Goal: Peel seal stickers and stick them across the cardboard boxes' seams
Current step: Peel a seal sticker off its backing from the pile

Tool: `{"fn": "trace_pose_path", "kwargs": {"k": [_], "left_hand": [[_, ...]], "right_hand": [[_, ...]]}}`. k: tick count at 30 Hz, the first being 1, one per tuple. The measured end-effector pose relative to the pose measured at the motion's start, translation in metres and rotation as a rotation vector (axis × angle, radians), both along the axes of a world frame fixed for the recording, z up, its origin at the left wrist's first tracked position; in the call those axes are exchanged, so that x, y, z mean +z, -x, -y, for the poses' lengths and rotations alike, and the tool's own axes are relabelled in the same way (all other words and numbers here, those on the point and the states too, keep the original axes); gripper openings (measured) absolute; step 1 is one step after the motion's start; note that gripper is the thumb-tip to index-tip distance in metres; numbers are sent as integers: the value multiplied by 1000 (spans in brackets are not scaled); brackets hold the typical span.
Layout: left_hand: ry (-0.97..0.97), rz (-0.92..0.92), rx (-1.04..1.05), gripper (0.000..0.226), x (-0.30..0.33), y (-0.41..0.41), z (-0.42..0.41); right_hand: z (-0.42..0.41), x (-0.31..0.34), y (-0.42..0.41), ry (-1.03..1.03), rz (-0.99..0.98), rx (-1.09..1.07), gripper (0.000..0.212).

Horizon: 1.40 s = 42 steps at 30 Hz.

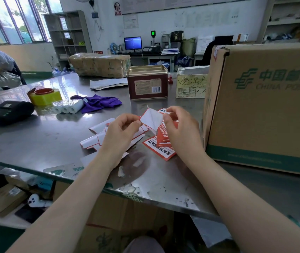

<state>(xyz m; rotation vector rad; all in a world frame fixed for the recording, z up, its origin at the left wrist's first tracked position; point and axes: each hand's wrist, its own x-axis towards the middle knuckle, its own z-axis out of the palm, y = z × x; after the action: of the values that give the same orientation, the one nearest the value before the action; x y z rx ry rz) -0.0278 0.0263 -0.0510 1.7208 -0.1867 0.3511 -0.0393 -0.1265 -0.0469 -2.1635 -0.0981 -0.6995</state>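
On the steel table (35,136), a black label printer (8,111) sits near the left edge, a yellow tape roll (45,96) behind it, white paper rolls (68,106) and a purple cloth (99,103) just beside; a brown tin (147,83) stands toward the far edge, a wrapped parcel (99,64) behind it

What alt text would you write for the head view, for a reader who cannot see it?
Over a steel table, the left hand and right hand pinch a white-backed seal sticker. More stickers lie below; a China Post cardboard box stands to the right.
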Motion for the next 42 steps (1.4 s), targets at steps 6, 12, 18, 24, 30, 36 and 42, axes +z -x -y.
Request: {"fn": "trace_pose_path", "kwargs": {"k": [6, 12, 18, 24, 30, 36, 42], "left_hand": [[78, -24, 185, 15, 5, -8, -3], [33, -38, 295, 25, 18, -15, -21], [-426, -157, 451, 36, 17, -20, -56], [-757, -248, 508, 39, 3, -28, -78], [-1029, -251, 571, 36, -4, -29, -79], [-878, -144, 532, 28, 4, -23, -64], [-670, 194, 230, 19, 20, 3, -20]], "right_hand": [[-1, 1, 2, -64, -74, 8, 22], [1, -2, -3, -75, -94, -55, 22], [5, -5, -6, -77, -57, -84, 22], [8, -3, -5, -147, -4, -94, 20], [7, 0, -2, -164, 11, -89, 22], [6, 1, 1, -199, -5, -32, 25], [3, 5, 3, -236, -14, 60, 17]]}}
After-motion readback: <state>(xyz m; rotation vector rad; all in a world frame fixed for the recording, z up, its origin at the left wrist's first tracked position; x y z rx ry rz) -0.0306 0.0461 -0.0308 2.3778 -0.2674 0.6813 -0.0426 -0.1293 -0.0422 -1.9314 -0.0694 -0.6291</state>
